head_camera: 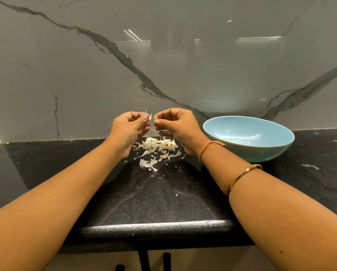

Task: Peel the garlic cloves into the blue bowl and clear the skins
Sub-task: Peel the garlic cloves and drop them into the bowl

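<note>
Both hands are raised above a black speckled stone desk [163, 192], close together but not touching. The left hand [128, 127] pinches a wisp of papery white garlic skin [149, 115] at its fingertips. The right hand [178, 125] pinches a small pale peeled garlic clove [155, 117] between thumb and forefinger. Below them, a loose pile of white garlic skins [156, 148] lies scattered on the desk. To the right stands a wide light-blue ceramic bowl [261, 151], just beside the right wrist, which wears an orange thread band [206, 148] and a thin gold bangle [242, 176]. Behind rises a grey marble wall with dark veins [124, 61].

Pale blue bowl [248, 136], black speckled counter [159, 194], grey-veined marble wall [124, 55].
</note>
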`<state>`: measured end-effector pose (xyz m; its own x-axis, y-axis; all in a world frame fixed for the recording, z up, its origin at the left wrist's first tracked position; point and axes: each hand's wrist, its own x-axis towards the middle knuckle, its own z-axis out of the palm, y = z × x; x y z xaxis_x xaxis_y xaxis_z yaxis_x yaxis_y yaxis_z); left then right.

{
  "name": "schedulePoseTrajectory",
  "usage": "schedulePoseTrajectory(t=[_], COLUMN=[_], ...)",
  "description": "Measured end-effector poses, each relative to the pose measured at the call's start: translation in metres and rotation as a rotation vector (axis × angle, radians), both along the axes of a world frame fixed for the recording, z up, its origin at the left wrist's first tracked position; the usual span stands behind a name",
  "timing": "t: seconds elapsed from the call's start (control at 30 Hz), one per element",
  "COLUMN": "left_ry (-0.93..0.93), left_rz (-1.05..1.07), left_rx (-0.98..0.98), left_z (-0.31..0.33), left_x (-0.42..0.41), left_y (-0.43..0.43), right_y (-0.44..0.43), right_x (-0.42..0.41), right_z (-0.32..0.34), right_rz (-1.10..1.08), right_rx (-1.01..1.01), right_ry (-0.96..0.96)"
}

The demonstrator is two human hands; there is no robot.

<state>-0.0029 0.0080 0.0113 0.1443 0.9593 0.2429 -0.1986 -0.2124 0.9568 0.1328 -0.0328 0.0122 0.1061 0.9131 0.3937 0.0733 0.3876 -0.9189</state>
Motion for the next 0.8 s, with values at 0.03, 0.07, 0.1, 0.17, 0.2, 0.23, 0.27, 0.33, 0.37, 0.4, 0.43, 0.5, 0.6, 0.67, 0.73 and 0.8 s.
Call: schedulePoseTrajectory(t=[0.03,0.07,0.1,0.17,0.2,0.23,0.27,0.33,0.37,0.4,0.43,0.5,0.6,0.67,0.73,0.8], left_ry=[-0.01,-0.011,0.004,0.059,0.078,0.085,0.076,0.039,0.026,0.021,0.027,0.048,0.031,0.008,-0.009,-0.024], left_rz=[0.015,0.026,0.036,0.055,0.062,0.063,0.055,0.008,-0.024,-0.055,-0.076,-0.091,-0.109,-0.138,-0.142,-0.118], left_rx=[0.009,0.015,0.021,0.021,0.014,0.006,0.0,-0.012,-0.015,-0.014,-0.008,0.005,0.014,0.008,-0.007,-0.024], left_z=[-0.0004,-0.0003,-0.0002,-0.0004,-0.0003,0.0002,0.0008,0.0014,0.0011,0.0006,-0.0003,-0.0013,-0.0006,0.0001,0.0007,0.0011], left_x=[-0.0003,-0.0004,-0.0002,0.0008,0.0012,0.0018,0.0024,0.0041,0.0046,0.0048,0.0046,0.0034,0.0021,0.0018,0.002,0.0024], left_y=[0.0008,0.0013,0.0015,0.0023,0.0025,0.0022,0.0018,0.0004,-0.0006,-0.0012,-0.0011,-0.0002,-0.0002,-0.0011,-0.0009,-0.0003], right_y=[-0.0003,-0.0005,-0.0007,0.0,0.0003,0.0005,0.0008,0.0011,0.0007,0.0003,-0.0003,-0.002,-0.0037,-0.0039,-0.0029,-0.0004], right_x=[0.0002,0.0003,0.0003,0.0002,0.0001,-0.0001,-0.0001,-0.0002,-0.0003,-0.0005,-0.0007,-0.0012,-0.0006,-0.0009,-0.0008,0.0], right_z=[0.0002,0.0003,0.0004,0.0002,0.0001,0.0,-0.0001,-0.0002,-0.0001,0.0001,0.0002,0.0011,0.0022,0.0026,0.0021,0.0007], right_rz=[-0.001,-0.002,-0.004,-0.007,-0.011,-0.015,-0.021,-0.027,-0.027,-0.025,-0.022,-0.014,-0.012,-0.014,-0.035,-0.095], right_rx=[0.0,-0.001,-0.004,-0.012,-0.017,-0.021,-0.025,-0.027,-0.029,-0.03,-0.032,-0.036,-0.043,-0.051,-0.057,-0.058], right_ry=[0.002,0.008,0.018,0.036,0.039,0.039,0.036,0.024,0.019,0.017,0.017,0.012,0.011,0.007,-0.016,-0.07])
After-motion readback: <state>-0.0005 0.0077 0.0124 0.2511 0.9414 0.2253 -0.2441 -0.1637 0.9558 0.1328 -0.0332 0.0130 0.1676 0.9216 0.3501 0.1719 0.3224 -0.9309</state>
